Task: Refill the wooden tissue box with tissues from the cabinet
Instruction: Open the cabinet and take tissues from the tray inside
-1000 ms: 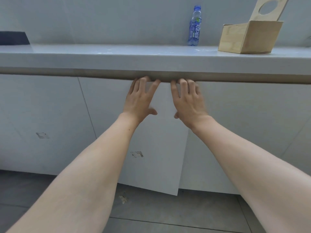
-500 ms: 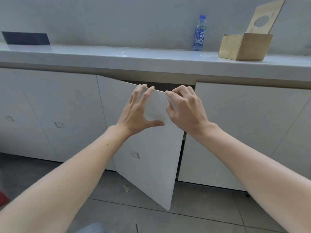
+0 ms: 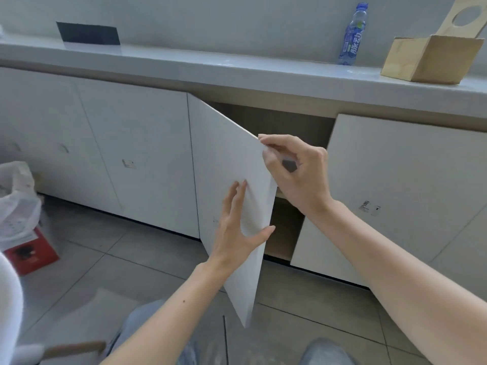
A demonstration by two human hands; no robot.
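The wooden tissue box (image 3: 432,59) sits on the bench (image 3: 237,72), lid up, interior hidden. The right hand (image 3: 297,169) pinches the cabinet door (image 3: 229,185) edge with curled fingers; the left hand (image 3: 237,227) lies spread against its face. What the cabinet holds cannot be seen.

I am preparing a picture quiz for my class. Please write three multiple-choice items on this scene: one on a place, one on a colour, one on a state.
1. Where does the open wooden tissue box stand?
A. on the grey countertop
B. on the floor
C. inside the cabinet

2. What colour is the plastic bottle's label?
A. red
B. blue
C. yellow

3. The white cabinet door is:
A. shut
B. partly open
C. removed

Answers: 1 A, it rests on the counter; 2 B, blue wrap; 3 B, the right hand grips its edge, the left hand lies on its face, and dark interior shows.
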